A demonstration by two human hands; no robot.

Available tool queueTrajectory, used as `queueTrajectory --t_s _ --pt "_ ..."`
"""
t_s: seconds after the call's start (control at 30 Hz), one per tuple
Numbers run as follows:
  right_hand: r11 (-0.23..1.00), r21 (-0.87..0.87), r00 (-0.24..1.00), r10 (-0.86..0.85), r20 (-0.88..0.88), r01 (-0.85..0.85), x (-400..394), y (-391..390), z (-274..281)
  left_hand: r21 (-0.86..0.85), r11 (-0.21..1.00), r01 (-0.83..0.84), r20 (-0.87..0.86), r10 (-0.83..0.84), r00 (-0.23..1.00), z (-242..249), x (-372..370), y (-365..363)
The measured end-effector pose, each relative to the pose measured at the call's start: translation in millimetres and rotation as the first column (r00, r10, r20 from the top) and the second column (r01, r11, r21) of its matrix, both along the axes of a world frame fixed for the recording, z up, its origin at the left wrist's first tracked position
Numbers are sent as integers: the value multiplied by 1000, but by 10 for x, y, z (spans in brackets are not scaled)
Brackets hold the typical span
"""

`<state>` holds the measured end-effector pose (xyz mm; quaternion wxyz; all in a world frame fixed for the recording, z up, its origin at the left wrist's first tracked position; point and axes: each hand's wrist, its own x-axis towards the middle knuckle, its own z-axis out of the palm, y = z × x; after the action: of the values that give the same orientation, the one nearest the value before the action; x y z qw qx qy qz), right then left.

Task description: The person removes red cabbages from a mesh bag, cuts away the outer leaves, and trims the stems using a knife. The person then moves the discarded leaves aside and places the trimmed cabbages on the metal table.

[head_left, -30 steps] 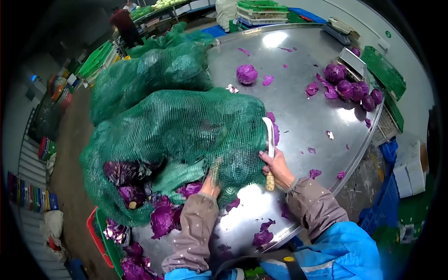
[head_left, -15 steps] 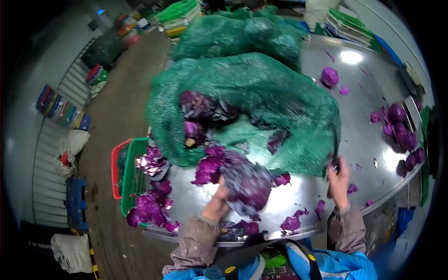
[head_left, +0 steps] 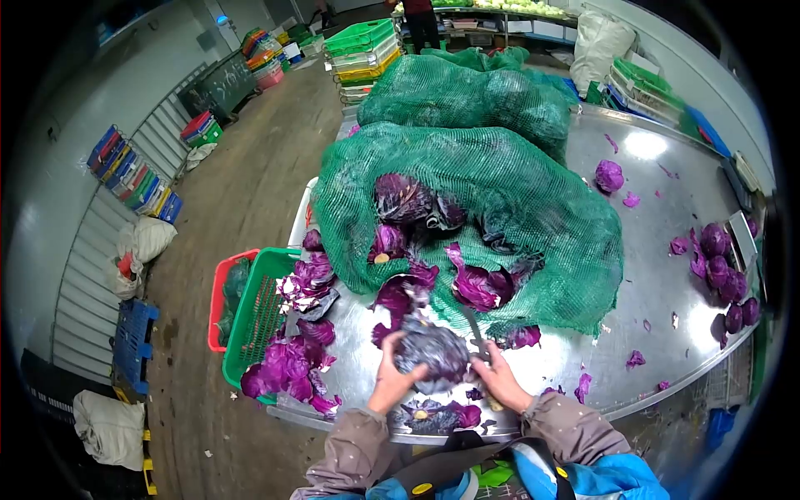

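My left hand (head_left: 395, 377) is closed around the left side of a red cabbage (head_left: 433, 357), which is a little blurred and held over the metal table's near edge. In my right hand (head_left: 502, 379) is a knife (head_left: 476, 327), its blade pointing up and away beside the cabbage's right side. Just beyond lies a big green mesh sack (head_left: 542, 208), its mouth facing me, with red cabbages (head_left: 403, 198) showing inside. Loose purple leaves (head_left: 483, 285) lie at the mouth. More trimmed leaves (head_left: 437, 417) rest close to my body.
To the left, a green crate (head_left: 265, 312) and a red crate (head_left: 218, 292) stand by a heap of leaves (head_left: 287, 367). Several trimmed cabbages (head_left: 715, 240) sit at the metal table's (head_left: 658, 333) right end. Another full sack (head_left: 467, 96) lies behind. A person (head_left: 419, 21) stands far back.
My right hand has come left with the knife, from beside the sack to the cabbage. The cabbage sits in my left hand still. The view has tilted up, showing more of the room.
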<state>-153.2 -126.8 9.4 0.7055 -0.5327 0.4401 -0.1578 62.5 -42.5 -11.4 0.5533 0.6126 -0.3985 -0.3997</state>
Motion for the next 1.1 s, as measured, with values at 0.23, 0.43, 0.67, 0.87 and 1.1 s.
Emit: queueTrajectory --t_s 0.23,0.43,0.67,0.87,1.1 --pt "998 50 991 32 132 -39 358 -112 136 30 957 -290 -315 284 906 96 -345 202" --pt "590 -686 897 373 -237 -426 61 -436 256 -1 993 -115 506 100 857 169 -398 448" --pt "627 -757 973 227 -48 -184 127 -249 269 4 999 38 727 -29 686 434 -287 150" --pt "533 -716 893 269 -362 -451 -159 21 324 62 997 -44 608 -3 794 416 -137 74" --pt "388 -775 852 60 -520 -499 -2 154 11 70 996 -63 608 7 794 418 -191 -72"
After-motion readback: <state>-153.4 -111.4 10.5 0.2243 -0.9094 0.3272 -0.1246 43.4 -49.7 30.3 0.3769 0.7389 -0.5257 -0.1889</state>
